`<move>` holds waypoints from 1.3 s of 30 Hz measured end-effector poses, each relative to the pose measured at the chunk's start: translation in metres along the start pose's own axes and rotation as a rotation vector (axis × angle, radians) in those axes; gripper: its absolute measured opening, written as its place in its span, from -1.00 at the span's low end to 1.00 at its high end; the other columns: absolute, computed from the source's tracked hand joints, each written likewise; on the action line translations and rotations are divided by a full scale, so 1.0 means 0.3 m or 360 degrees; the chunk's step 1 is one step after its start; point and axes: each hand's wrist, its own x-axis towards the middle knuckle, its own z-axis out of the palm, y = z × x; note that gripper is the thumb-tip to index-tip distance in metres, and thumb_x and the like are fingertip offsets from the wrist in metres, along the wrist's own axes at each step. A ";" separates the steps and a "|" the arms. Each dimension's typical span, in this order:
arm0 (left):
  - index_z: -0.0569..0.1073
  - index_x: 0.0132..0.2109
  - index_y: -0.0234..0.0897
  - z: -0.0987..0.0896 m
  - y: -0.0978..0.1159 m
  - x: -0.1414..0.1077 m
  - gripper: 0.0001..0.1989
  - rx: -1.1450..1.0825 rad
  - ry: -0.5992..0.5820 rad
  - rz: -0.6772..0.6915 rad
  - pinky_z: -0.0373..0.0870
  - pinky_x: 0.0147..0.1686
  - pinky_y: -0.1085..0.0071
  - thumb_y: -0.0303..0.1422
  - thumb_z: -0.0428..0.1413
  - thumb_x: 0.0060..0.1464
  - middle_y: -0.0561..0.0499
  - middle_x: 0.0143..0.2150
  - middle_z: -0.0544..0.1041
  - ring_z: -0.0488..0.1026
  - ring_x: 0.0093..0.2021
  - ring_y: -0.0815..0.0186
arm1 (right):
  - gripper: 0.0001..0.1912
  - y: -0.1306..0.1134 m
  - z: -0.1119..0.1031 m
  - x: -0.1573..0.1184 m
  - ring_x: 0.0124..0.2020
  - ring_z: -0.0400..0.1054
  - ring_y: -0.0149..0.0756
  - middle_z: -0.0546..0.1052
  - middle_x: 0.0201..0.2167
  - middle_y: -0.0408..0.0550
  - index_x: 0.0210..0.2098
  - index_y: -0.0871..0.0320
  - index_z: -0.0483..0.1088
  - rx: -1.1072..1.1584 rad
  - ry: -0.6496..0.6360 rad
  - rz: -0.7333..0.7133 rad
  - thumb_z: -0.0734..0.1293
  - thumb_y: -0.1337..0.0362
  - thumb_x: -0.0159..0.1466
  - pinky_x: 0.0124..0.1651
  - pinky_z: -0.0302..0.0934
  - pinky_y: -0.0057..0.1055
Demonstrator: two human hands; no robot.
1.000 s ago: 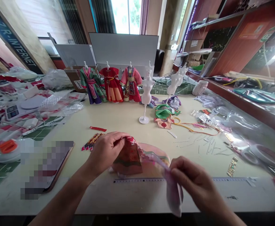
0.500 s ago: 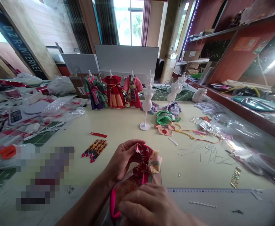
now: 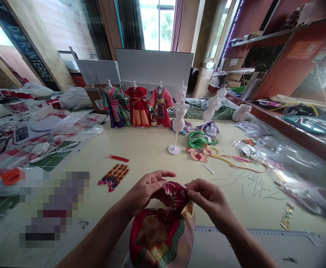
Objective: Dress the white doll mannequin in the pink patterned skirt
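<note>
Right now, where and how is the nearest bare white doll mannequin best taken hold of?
I'd pinch the mannequin by its slender upright pole, between torso and round base, from the near left, since green fabric lies close on its right.

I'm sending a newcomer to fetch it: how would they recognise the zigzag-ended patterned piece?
On the cream table, start at the three dressed doll figures and come nearer, to the patterned piece left of the left hand. It has gold-and-black patterning and pointed, pink-edged tips; the red strip just beyond is slimmer and plain.
</note>
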 end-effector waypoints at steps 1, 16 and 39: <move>0.40 0.03 -0.33 -0.001 -0.002 -0.004 -0.70 -0.0059 0.0018 -0.0028 0.45 -0.39 0.38 -0.40 0.03 0.15 -0.07 -0.33 0.55 0.49 -0.45 0.34 | -0.75 0.004 0.001 -0.005 -0.41 0.29 -0.36 0.47 -0.45 -0.09 -0.42 0.18 0.37 -0.0003 0.0015 0.0009 0.33 0.11 0.24 -0.35 0.19 -0.44; 0.39 -0.34 -0.30 0.013 -0.028 -0.059 -0.75 0.0195 0.0652 0.0260 0.31 -0.42 0.49 -0.21 0.01 0.17 0.09 -0.48 0.38 0.32 -0.48 0.43 | -0.76 0.008 0.009 -0.029 -0.42 0.28 -0.33 0.43 -0.48 -0.12 -0.45 0.15 0.33 -0.0229 0.0180 -0.0116 0.26 0.16 0.28 -0.35 0.19 -0.40; 0.51 -0.35 -0.31 0.163 -0.009 -0.144 -0.94 -0.0058 -0.0037 0.0108 0.32 -0.38 0.55 -0.41 0.23 -0.02 0.04 -0.41 0.53 0.43 -0.41 0.43 | -0.77 -0.141 -0.005 -0.106 -0.02 0.32 -0.20 0.47 -0.11 -0.03 -0.05 0.02 0.36 -0.0467 0.0236 -0.0520 0.19 0.20 0.34 0.01 0.22 -0.28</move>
